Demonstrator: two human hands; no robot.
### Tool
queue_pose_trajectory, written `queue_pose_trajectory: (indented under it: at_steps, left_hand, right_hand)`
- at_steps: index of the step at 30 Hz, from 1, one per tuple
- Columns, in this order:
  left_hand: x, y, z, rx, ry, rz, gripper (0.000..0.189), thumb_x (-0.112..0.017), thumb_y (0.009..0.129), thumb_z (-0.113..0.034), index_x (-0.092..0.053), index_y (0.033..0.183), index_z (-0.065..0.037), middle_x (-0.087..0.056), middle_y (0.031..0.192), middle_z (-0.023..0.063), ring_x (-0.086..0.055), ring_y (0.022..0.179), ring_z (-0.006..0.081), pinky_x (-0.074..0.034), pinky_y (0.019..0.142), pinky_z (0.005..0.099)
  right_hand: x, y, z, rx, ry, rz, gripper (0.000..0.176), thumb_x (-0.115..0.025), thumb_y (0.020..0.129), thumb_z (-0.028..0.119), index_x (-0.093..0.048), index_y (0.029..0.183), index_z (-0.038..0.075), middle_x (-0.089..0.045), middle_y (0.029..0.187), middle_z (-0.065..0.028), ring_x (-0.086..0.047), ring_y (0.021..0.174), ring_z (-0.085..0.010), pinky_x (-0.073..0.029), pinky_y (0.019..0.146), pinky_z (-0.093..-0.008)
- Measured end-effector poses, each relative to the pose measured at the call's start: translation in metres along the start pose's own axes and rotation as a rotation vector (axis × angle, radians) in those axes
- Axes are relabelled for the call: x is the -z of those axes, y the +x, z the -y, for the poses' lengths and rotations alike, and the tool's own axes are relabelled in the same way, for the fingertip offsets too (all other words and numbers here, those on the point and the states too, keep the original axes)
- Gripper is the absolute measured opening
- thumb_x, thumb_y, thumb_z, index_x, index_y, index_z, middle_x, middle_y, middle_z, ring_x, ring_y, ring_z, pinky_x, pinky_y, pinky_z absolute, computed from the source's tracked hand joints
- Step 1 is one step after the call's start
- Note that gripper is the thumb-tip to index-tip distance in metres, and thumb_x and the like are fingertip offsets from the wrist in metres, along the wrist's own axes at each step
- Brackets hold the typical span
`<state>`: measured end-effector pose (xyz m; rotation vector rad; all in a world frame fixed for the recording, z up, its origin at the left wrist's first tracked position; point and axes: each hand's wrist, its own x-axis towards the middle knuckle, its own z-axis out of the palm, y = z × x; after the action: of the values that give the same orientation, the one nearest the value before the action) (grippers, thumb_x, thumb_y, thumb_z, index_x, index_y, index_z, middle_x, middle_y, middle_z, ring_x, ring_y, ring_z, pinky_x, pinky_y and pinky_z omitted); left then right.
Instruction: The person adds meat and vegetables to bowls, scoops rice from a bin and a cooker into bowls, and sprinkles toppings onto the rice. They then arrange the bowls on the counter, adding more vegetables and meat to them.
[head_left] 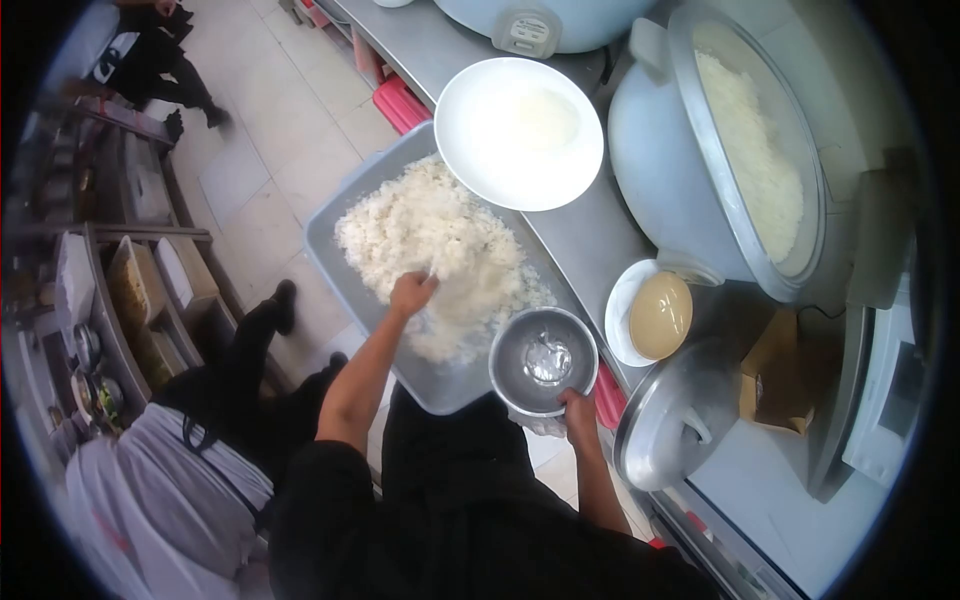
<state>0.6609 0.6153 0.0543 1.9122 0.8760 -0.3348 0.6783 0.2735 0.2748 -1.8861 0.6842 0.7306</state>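
My left hand is at the heap of white rice in a grey plastic tub. Its fingers are closed around a thin pale handle; the far end is blurred over the rice. With my right hand I hold the rim of a round metal bowl beside the tub's near right corner. A little clear, shiny liquid shows at the bottom of the bowl. Something translucent shows under the bowl by my fingers. A white plate with a pale patch on it overlaps the tub's far edge.
A large open cooker holding rice stands on the metal counter, with a small white plate, a tan bowl and a metal lid nearby. A co-worker stands close at left; another person is farther back.
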Motion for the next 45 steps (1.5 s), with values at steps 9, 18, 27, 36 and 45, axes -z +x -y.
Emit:
queue_pose_trajectory:
  at_steps: [9, 18, 27, 36, 45]
  left_hand:
    - [0.068, -0.181, -0.130, -0.519, 0.433, -0.429, 0.018, -0.060, 0.086, -0.019, -0.066, 0.100, -0.010, -0.057, 0.077, 0.0108, -0.058, 0.071, 0.0341, -0.048, 0.063, 0.0455]
    - [0.057, -0.094, -0.048, 0.118, 0.439, -0.199, 0.025, -0.054, 0.086, -0.024, -0.067, 0.097, -0.006, -0.067, 0.094, 0.0182, -0.063, 0.089, 0.0385, -0.050, 0.075, 0.0474]
    - [-0.056, -0.007, -0.032, 0.122, 0.274, 0.042, 0.038, -0.052, 0.081, -0.034, -0.069, 0.098, -0.004, -0.066, 0.102, 0.0194, -0.062, 0.095, 0.0399, -0.049, 0.085, 0.0438]
    - [-0.073, 0.019, -0.016, -0.081, -0.089, 0.155, 0.032, -0.063, 0.078, -0.032, -0.070, 0.086, -0.002, -0.064, 0.067, 0.0154, -0.063, 0.067, 0.0215, -0.048, 0.066, 0.0346]
    - [0.043, -0.146, -0.115, -0.299, 0.123, -0.214, 0.021, -0.062, 0.085, -0.023, -0.068, 0.089, -0.004, -0.060, 0.065, 0.0125, -0.060, 0.060, 0.0279, -0.045, 0.058, 0.0390]
  right_hand:
    - [-0.077, 0.067, -0.005, 0.180, -0.188, 0.245, 0.040, -0.054, 0.066, 0.014, -0.059, 0.101, -0.006, -0.061, 0.083, -0.0183, -0.058, 0.073, -0.0266, -0.046, 0.066, -0.0359]
    - [-0.019, 0.034, -0.035, -0.013, 0.150, 0.145, 0.015, -0.057, 0.065, 0.008, -0.059, 0.077, -0.002, -0.055, 0.072, -0.0064, -0.051, 0.064, -0.0178, -0.041, 0.062, -0.0300]
    - [0.032, -0.005, -0.047, -0.227, 0.237, 0.046, 0.015, -0.056, 0.067, 0.011, -0.057, 0.080, 0.003, -0.052, 0.072, -0.0066, -0.052, 0.065, -0.0188, -0.041, 0.051, -0.0314]
    - [0.023, 0.029, -0.064, -0.105, 0.283, 0.028, 0.021, -0.057, 0.066, 0.010, -0.058, 0.084, -0.001, -0.056, 0.077, -0.0090, -0.055, 0.070, -0.0197, -0.044, 0.056, -0.0326]
    - [-0.028, 0.041, -0.020, 0.071, 0.048, 0.083, 0.030, -0.053, 0.061, 0.008, -0.060, 0.085, -0.008, -0.059, 0.075, -0.0143, -0.057, 0.065, -0.0255, -0.044, 0.053, -0.0366]
